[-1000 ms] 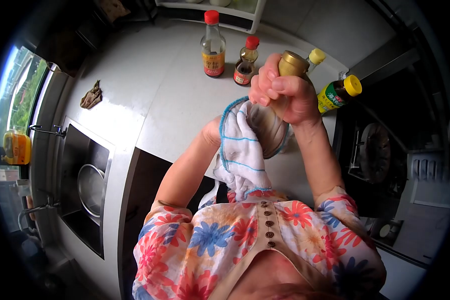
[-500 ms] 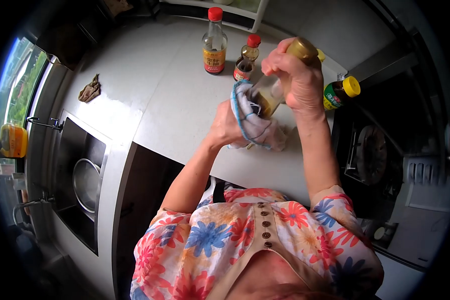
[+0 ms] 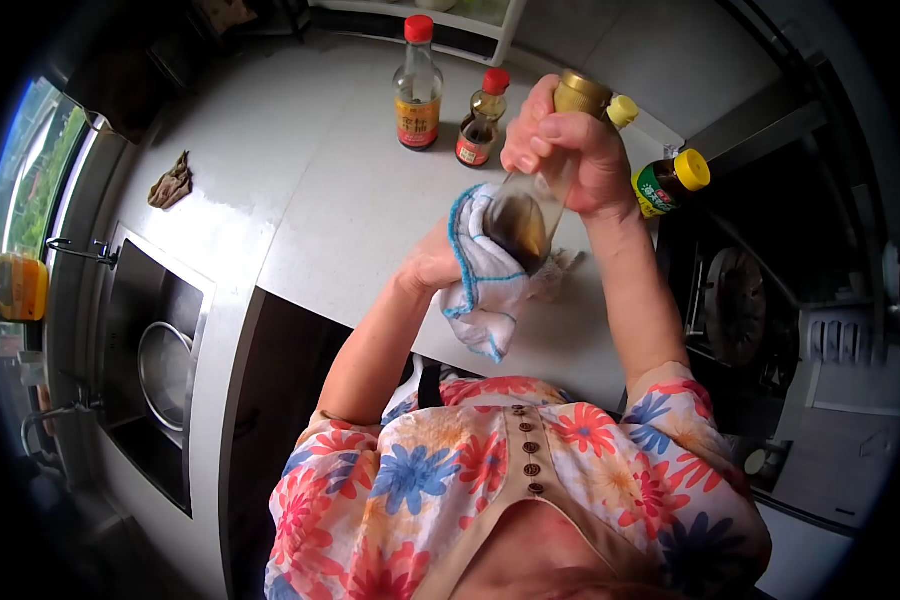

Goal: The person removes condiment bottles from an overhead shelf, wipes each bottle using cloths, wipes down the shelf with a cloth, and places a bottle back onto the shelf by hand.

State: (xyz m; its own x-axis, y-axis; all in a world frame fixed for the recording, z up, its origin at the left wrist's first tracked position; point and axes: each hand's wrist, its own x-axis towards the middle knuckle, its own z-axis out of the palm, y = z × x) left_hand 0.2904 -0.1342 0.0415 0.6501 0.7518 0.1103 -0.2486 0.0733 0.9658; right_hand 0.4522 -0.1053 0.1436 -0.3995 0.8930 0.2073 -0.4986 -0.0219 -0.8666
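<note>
My right hand [image 3: 582, 150] is wrapped round the upper part of a clear glass bottle [image 3: 522, 222] with a gold cap, holding it tilted above the counter. Some dark liquid shows inside, near its lower end. A white cloth [image 3: 490, 298] with blue edging lies against the left side of the bottle, one corner hanging down. My left hand [image 3: 432, 258] grips this cloth from the left; its fingers are mostly hidden behind the fabric. Beyond the hands stand a tall red-capped sauce bottle [image 3: 417, 95] and a smaller red-capped bottle [image 3: 481, 128].
A yellow-capped bottle with a green label [image 3: 662, 186] stands right of my right forearm, near the black stove [image 3: 735, 300]. A crumpled brown rag [image 3: 171, 182] lies on the pale counter [image 3: 315, 215]. At left is a sink [image 3: 185, 300] holding a metal bowl [image 3: 167, 375].
The cloth has shifted along the bottle and now hangs lower, showing more of the bottle's lower end. My right hand with the bottle has moved slightly left. The view has shifted a little.
</note>
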